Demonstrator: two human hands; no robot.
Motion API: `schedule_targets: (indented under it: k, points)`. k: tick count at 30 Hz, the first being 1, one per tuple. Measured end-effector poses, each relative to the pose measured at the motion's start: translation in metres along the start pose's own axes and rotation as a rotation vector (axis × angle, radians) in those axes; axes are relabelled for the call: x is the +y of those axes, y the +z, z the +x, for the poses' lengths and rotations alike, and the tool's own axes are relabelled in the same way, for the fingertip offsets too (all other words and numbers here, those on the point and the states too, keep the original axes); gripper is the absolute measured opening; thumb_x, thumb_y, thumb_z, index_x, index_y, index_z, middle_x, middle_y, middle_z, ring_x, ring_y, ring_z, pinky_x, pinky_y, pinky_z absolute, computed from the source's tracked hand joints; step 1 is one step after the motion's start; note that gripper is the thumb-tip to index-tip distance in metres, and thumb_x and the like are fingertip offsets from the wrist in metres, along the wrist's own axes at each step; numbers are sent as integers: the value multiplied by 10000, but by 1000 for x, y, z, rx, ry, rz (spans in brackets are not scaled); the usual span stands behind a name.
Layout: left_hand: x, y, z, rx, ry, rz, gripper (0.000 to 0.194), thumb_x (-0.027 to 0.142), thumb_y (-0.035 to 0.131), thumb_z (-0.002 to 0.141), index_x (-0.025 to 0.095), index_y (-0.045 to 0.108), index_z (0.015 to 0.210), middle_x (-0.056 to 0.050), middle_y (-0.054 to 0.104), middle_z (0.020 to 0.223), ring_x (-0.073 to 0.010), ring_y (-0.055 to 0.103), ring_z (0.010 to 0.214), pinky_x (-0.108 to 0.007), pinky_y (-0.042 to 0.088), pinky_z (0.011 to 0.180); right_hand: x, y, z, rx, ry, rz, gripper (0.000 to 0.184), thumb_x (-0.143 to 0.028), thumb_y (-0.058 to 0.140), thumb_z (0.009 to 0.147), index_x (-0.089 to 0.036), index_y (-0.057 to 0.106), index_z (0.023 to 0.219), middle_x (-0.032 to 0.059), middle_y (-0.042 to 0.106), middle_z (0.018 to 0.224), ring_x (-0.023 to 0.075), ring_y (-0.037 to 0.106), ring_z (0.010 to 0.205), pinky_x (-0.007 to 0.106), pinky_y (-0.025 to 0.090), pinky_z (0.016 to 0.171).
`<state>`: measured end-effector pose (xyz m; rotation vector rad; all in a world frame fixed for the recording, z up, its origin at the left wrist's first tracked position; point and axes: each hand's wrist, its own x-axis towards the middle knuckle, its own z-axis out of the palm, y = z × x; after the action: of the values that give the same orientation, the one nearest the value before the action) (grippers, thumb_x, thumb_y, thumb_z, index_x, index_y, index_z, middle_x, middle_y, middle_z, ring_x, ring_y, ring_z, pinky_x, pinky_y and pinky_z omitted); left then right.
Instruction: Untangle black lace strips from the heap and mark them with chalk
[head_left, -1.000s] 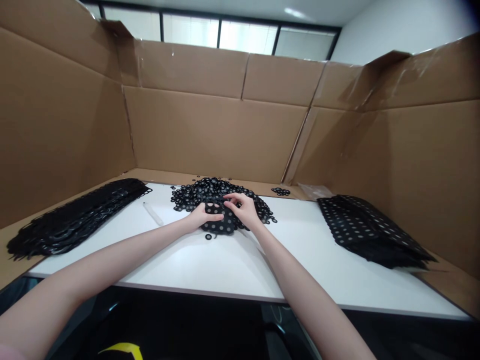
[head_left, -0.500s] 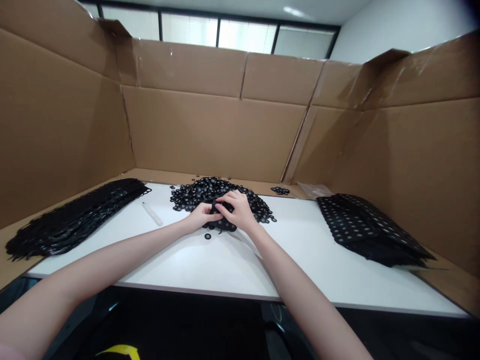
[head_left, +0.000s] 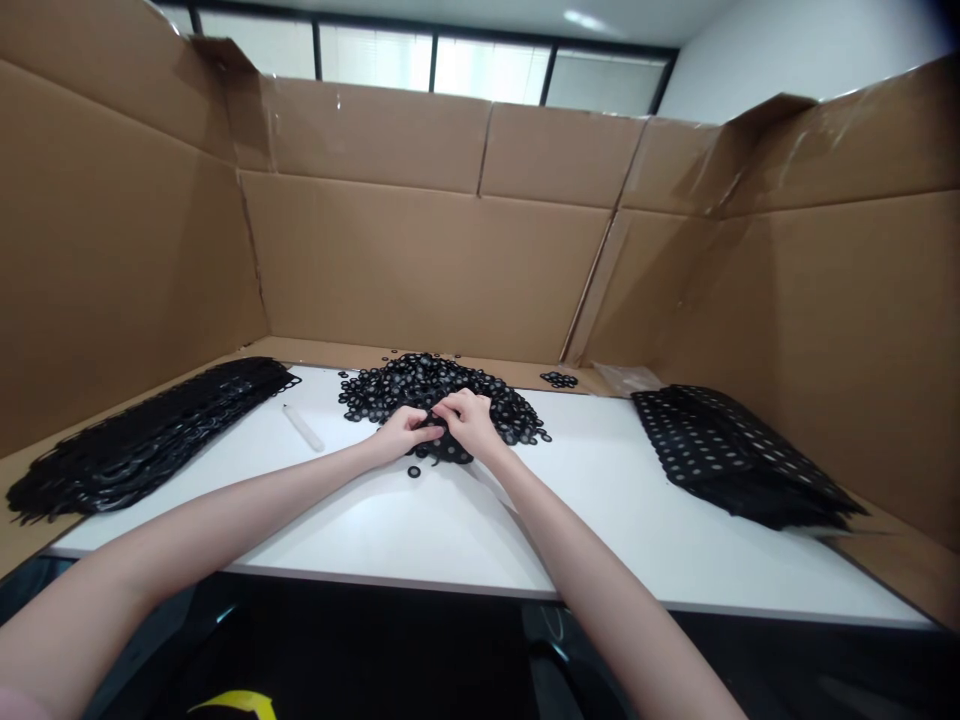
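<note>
Between my hands is a small black sheet dotted with round holes point(head_left: 452, 450), partly covered by my fingers. My left hand point(head_left: 403, 434) pinches its left side between thumb and fingers. My right hand point(head_left: 471, 420) is closed at the sheet's upper edge, thumb and fingertips pressed together close to my left thumb; what they grip there is too small to make out. Right behind my hands spreads a heap of small black rings point(head_left: 420, 375). One loose ring point(head_left: 414, 471) lies on the white table just in front of the sheet.
At the left lies a long bundle of black strips point(head_left: 157, 430), with a white pen-like tool point(head_left: 303, 428) beside it. A stack of black perforated sheets point(head_left: 735, 450) rests at the right. Cardboard walls point(head_left: 435, 265) enclose the white tabletop point(head_left: 360, 530). A small ring cluster point(head_left: 559, 380) sits at the back.
My right hand has come down and inward over the perforated sheet, its fingertips meeting my left thumb. The sheet has tilted and now shows less of its face. My left hand has barely moved.
</note>
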<state>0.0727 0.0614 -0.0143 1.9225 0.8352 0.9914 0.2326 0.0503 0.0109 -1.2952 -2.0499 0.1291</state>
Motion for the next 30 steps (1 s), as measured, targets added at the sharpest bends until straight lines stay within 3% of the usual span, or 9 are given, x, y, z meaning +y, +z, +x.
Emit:
schedule_targets:
  k: [7, 11, 14, 18, 21, 24, 27, 30]
  points:
    - [5, 2, -2, -127, -7, -257, 329, 427, 707, 691, 105, 638, 698, -3, 596, 645, -123, 520, 614, -245, 387, 618, 7, 9, 4, 229, 72, 32, 239, -203, 509, 822, -216, 664, 640, 28, 619, 699, 192, 529, 807, 376, 307, 817]
    - [3, 3, -4, -131, -89, -359, 313, 375, 764, 641, 102, 692, 778, -33, 671, 715, -142, 591, 652, -263, 448, 671, 28, -5, 9, 452, 126, 116, 268, -224, 442, 824, -221, 670, 681, 38, 626, 679, 202, 536, 766, 356, 363, 779]
    - [1, 1, -6, -148, -153, -390, 362, 346, 803, 594, 94, 712, 837, -61, 699, 755, -162, 629, 677, -290, 484, 706, 52, -19, 9, 624, 261, 153, 320, -280, 395, 851, -214, 661, 686, 47, 635, 636, 207, 529, 697, 334, 374, 702]
    - [3, -3, -4, -129, -177, -385, 433, 322, 825, 563, 97, 695, 909, -55, 693, 772, -164, 632, 678, -288, 497, 683, 71, -18, 5, 469, 251, 37, 258, -332, 474, 843, -223, 690, 753, 48, 666, 691, 227, 526, 768, 355, 364, 738]
    - [7, -3, -3, -118, -177, -314, 435, 278, 850, 512, 95, 675, 866, -43, 668, 775, -159, 620, 691, -272, 490, 660, 64, -7, 5, 306, 145, -14, 189, -327, 543, 821, -258, 706, 886, 47, 681, 853, 244, 517, 887, 399, 357, 801]
    - [9, 1, -3, -31, -230, -356, 407, 254, 865, 475, 107, 628, 772, -17, 631, 723, -156, 620, 688, -280, 496, 669, 48, -7, 5, 311, 98, -42, 209, -333, 557, 827, -268, 703, 962, 66, 647, 979, 259, 501, 969, 429, 359, 828]
    - [6, 3, -1, 92, -287, -530, 409, 237, 872, 454, 124, 562, 696, 5, 615, 674, -152, 628, 666, -288, 498, 680, 32, -18, 1, 322, -41, 62, 216, -350, 535, 855, -252, 699, 956, 58, 657, 951, 224, 531, 930, 394, 388, 841]
    - [3, 2, 1, 146, -288, -668, 401, 222, 868, 463, 127, 542, 678, 0, 630, 683, -150, 636, 690, -278, 492, 695, 23, -23, -3, 179, -182, 127, 171, -369, 637, 786, -248, 707, 884, 32, 680, 826, 199, 561, 835, 351, 420, 801]
